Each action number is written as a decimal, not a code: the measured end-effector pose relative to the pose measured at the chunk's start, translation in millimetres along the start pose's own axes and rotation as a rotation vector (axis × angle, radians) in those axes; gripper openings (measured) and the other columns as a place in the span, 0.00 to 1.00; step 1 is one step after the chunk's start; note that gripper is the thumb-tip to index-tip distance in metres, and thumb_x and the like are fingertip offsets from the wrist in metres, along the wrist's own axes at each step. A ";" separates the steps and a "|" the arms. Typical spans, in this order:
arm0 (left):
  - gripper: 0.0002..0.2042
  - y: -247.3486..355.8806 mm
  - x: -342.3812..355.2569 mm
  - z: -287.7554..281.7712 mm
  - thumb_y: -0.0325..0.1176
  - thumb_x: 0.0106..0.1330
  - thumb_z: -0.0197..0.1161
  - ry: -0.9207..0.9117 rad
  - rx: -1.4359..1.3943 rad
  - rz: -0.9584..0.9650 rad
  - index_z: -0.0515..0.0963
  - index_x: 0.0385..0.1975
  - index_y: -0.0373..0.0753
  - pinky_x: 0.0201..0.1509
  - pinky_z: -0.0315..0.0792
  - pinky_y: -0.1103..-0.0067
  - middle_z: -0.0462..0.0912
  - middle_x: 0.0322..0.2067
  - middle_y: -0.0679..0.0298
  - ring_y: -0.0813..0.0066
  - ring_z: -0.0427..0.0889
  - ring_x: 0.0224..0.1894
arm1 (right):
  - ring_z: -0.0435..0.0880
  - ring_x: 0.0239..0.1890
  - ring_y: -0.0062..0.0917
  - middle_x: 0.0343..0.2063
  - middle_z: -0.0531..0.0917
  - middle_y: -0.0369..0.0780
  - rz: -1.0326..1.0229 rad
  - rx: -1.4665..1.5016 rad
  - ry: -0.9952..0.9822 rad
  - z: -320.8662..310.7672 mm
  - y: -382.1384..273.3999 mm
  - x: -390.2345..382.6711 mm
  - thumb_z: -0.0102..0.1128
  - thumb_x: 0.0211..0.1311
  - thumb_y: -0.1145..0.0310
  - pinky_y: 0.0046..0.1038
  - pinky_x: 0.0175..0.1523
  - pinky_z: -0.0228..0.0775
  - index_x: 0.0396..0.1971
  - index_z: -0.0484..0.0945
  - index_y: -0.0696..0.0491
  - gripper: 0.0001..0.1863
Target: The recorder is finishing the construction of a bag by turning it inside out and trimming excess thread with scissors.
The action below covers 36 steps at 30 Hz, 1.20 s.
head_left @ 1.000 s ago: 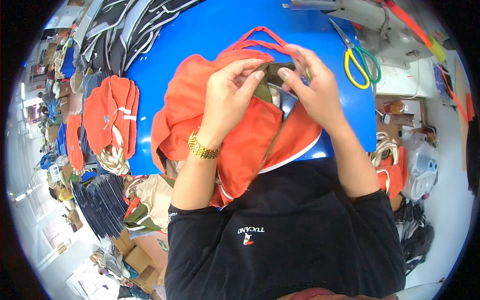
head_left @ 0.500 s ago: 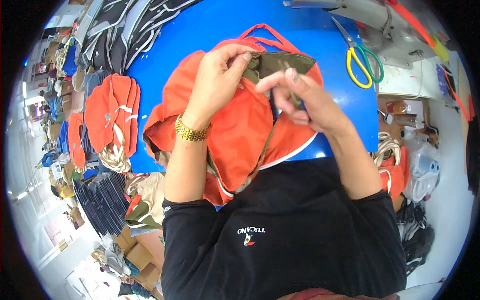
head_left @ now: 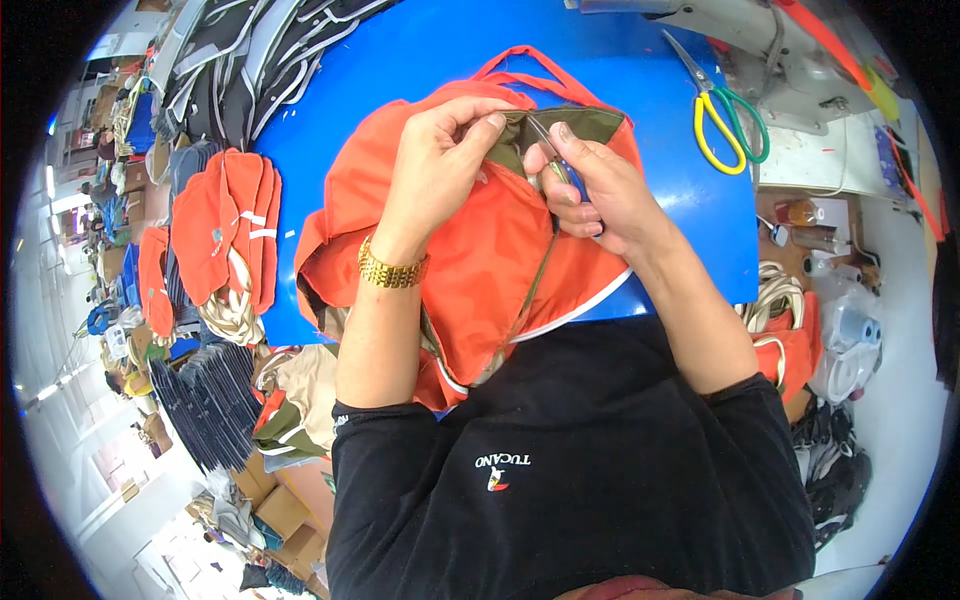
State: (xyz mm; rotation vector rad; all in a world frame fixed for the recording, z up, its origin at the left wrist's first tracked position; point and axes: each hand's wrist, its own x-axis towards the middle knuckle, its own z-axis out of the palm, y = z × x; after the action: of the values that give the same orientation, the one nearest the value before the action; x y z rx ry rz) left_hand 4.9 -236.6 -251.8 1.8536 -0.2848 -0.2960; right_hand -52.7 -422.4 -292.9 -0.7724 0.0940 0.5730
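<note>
The right hand (head_left: 590, 190) had its grip pressed together around a small slim tool (head_left: 552, 150), whose long axis ran up and to the left toward the olive lining (head_left: 565, 125) at the top edge of the orange fabric piece (head_left: 480, 250). Just to the left, the left hand (head_left: 435, 170) pinched that same olive edge between thumb and forefinger, nearly touching the tool's tip. The fabric draped from both hands down over the blue tabletop (head_left: 690, 220); yellow-and-green scissors (head_left: 725, 120) lay well apart to the right.
</note>
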 end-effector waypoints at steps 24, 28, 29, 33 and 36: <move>0.10 -1.5 -4.1 0.1 0.31 0.72 0.58 -0.012 0.007 0.012 0.83 0.44 0.33 0.27 0.70 0.88 0.83 0.29 0.72 0.90 0.74 0.26 | 0.54 0.10 0.07 0.15 0.64 0.25 0.006 -0.004 0.053 3.4 2.1 1.9 0.42 0.78 0.48 0.14 0.13 0.47 0.38 0.75 0.54 0.23; 0.10 -2.6 -4.3 0.3 0.31 0.72 0.58 -0.005 0.000 0.001 0.83 0.44 0.33 0.27 0.70 0.88 0.83 0.29 0.72 0.90 0.75 0.26 | 0.54 0.10 0.08 0.15 0.66 0.26 0.001 0.012 0.062 4.6 3.1 2.6 0.44 0.77 0.47 0.15 0.13 0.44 0.35 0.76 0.53 0.23; 0.10 -2.7 -4.2 0.0 0.30 0.72 0.58 -0.005 0.005 0.004 0.83 0.44 0.33 0.27 0.70 0.88 0.83 0.29 0.72 0.90 0.75 0.26 | 0.54 0.09 0.08 0.15 0.66 0.26 0.001 0.015 0.060 4.9 3.1 2.6 0.44 0.77 0.47 0.15 0.13 0.44 0.35 0.76 0.53 0.23; 0.10 -2.6 -4.9 0.3 0.31 0.72 0.58 -0.011 -0.011 -0.013 0.83 0.44 0.34 0.27 0.70 0.88 0.83 0.29 0.72 0.91 0.74 0.26 | 0.54 0.09 0.08 0.14 0.65 0.26 0.001 0.019 0.067 6.0 3.7 2.8 0.44 0.77 0.47 0.15 0.13 0.44 0.35 0.75 0.52 0.23; 0.10 -3.1 -5.9 1.3 0.31 0.73 0.58 -0.003 -0.020 -0.008 0.83 0.44 0.34 0.27 0.69 0.89 0.82 0.29 0.72 0.91 0.74 0.26 | 0.53 0.09 0.08 0.14 0.64 0.26 0.005 0.022 0.070 4.4 6.0 2.8 0.45 0.77 0.47 0.15 0.13 0.43 0.34 0.75 0.52 0.22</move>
State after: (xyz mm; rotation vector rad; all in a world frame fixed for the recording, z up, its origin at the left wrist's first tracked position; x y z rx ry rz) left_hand -1.0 -234.8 -254.9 1.8354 -0.2758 -0.3063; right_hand -54.0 -414.7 -294.3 -0.7715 0.1666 0.5490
